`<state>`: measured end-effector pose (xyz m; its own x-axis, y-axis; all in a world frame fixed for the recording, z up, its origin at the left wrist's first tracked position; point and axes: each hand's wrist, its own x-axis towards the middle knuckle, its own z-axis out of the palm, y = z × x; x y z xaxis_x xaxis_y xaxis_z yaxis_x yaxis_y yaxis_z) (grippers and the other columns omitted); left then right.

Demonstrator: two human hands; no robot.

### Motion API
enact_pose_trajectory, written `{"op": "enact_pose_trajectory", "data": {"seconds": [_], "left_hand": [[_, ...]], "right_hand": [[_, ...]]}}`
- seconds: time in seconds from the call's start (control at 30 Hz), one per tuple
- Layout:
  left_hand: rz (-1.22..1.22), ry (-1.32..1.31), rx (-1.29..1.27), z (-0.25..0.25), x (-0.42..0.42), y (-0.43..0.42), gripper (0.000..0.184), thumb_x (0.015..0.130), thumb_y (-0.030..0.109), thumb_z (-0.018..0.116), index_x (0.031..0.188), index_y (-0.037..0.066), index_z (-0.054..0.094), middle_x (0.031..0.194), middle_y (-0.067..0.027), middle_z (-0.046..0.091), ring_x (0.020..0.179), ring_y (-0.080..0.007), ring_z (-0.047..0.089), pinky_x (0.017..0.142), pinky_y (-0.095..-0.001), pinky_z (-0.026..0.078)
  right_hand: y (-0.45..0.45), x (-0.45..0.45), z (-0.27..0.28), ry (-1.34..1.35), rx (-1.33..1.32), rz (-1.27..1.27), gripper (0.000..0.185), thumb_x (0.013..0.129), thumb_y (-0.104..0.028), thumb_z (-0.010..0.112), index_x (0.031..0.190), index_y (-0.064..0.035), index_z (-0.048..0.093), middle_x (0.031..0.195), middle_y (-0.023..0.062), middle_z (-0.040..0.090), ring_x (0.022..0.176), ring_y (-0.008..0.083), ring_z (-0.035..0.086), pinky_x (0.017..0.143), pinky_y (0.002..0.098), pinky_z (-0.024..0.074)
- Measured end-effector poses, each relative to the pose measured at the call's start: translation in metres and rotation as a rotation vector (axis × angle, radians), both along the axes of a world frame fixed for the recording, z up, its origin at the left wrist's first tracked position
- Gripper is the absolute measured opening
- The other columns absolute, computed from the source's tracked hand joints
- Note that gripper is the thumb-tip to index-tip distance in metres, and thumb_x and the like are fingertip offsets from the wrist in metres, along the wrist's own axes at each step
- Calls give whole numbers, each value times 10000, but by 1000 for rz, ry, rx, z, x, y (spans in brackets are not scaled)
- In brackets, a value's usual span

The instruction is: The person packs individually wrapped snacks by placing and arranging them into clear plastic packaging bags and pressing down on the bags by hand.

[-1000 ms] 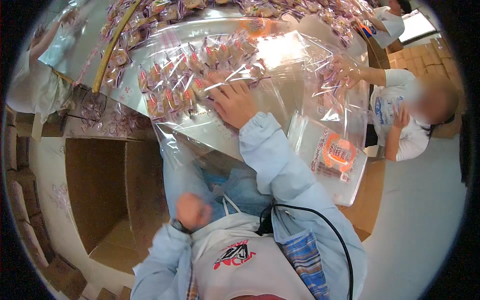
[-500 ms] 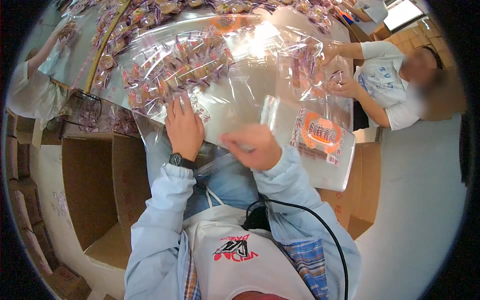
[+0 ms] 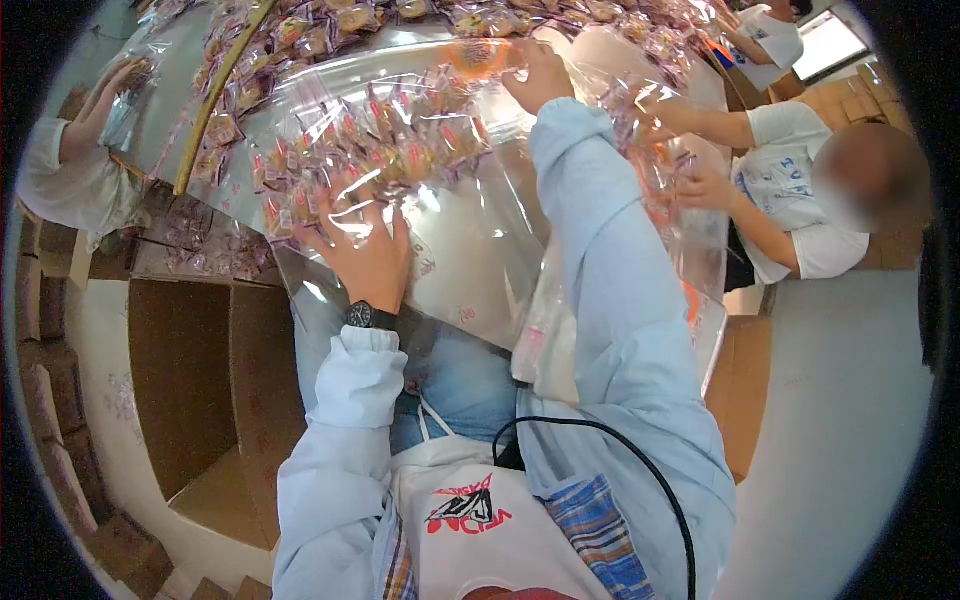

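Note:
A large clear plastic bag [image 3: 465, 262] with orange print lies across the work surface. Rows of small wrapped pastries [image 3: 375, 150] show through its film. My left hand [image 3: 365, 250] wears a black watch; its fingers are spread and rest on the near side of the pastry rows. Stretched far forward, my right hand [image 3: 545, 78] has its fingers bent at the bag's far edge, beside the orange print [image 3: 480, 57], and seems to pinch the film. My right sleeve covers most of the stack of flat printed bags [image 3: 712, 335] to the right.
More wrapped pastries [image 3: 350, 20] are heaped at the back, behind a yellow strip [image 3: 215, 105]. Cardboard boxes [image 3: 185, 380] stand open at left and right [image 3: 742, 385]. A co-worker [image 3: 790, 190] handles packets on the right; another person's arm [image 3: 95, 120] is at far left.
My right hand has moved from near my lap forward to the bag's far edge. My left hand has shifted slightly, its fingers now more spread over the pastries.

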<state>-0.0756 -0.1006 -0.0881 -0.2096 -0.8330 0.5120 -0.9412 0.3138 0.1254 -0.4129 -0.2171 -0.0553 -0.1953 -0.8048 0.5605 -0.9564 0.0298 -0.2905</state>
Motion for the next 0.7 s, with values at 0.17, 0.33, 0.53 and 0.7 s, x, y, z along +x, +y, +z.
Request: {"op": "enact_pose_trajectory", "data": {"seconds": [0.17,0.33,0.53,0.7], "left_hand": [[26,-123,184,21,0,-26,646,876,442,716,1453,200,553,1477,-104,524,1453,-341,400,1142,-762,188],[55,-81,173,19,-10,-31,540,854,292,737,1379,317,611,1468,-78,523,1431,-332,414,1148,-748,190],[-40,-127,116,23,-4,-35,539,869,115,640,1386,267,636,1362,-106,588,1373,-384,464,1178,-685,140],[-57,-63,170,22,12,-44,550,878,165,687,1406,298,610,1432,-101,558,1396,-355,448,1167,-663,193]], "right_hand": [[-70,-26,-26,22,191,-148,792,817,-502,758,1481,-161,493,1417,191,542,1261,401,559,1058,506,481],[-148,-48,-86,207,156,-52,1050,783,-725,695,1584,-131,370,1593,292,342,1415,467,421,1146,527,400],[-134,6,-40,174,546,-99,984,795,-711,689,1554,-140,432,1596,208,399,1462,435,382,1169,548,353],[-145,-7,-45,14,293,-241,965,810,-735,668,1509,-98,477,1518,261,457,1391,440,462,1143,554,375]]}}
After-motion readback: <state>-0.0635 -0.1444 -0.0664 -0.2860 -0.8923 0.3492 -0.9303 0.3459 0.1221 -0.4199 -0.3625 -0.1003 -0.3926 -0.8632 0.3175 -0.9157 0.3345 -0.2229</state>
